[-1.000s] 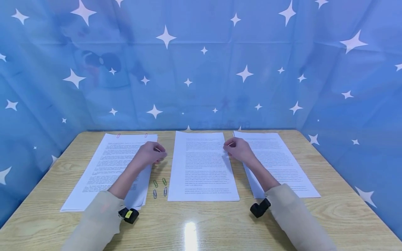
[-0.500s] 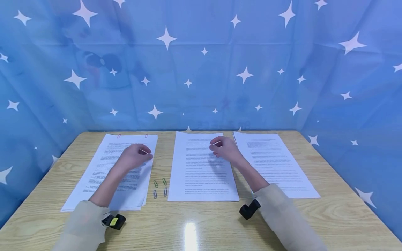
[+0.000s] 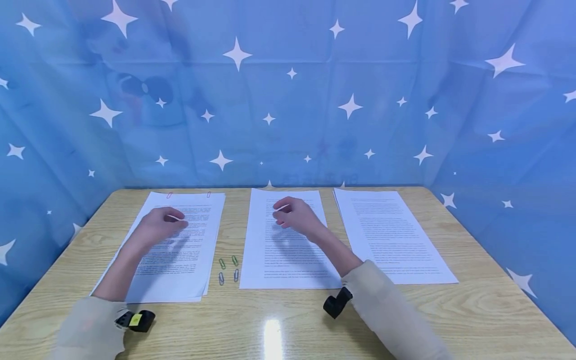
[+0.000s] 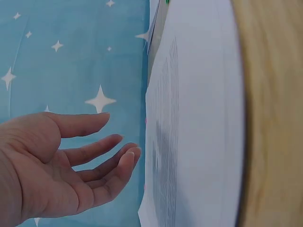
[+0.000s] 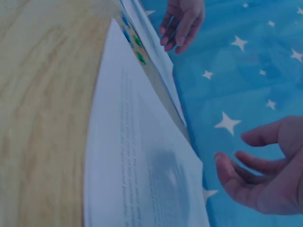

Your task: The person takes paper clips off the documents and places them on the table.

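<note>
My left hand (image 3: pixel 158 226) hovers over the left stack of printed paper (image 3: pixel 180 287), its fingers loosely bent around nothing. In the left wrist view, air shows between the left fingertips (image 4: pixel 130 158) and the sheets. Above the middle stack of printed paper (image 3: pixel 256 240) hangs my right hand (image 3: pixel 296 216), relaxed and holding nothing; its shadow falls on the page. Two pink paper clips, one of them a pink clip (image 3: pixel 169 195) at the left, grip the top edge of the left stack. Between these stacks lie two green paper clips (image 3: pixel 222 263) and two blue paper clips (image 3: pixel 236 275).
A third stack of printed paper (image 3: pixel 396 235) lies on the right of the wooden table (image 3: pixel 234 325). Behind the table hangs a blue curtain (image 3: pixel 297 135) with white stars. Each wrist wears a small black camera, like the right one (image 3: pixel 337 302).
Both hands have moved left. The left hand passed from the stack's right edge to over its middle, and the right hand from the middle stack's right edge to over its text.
</note>
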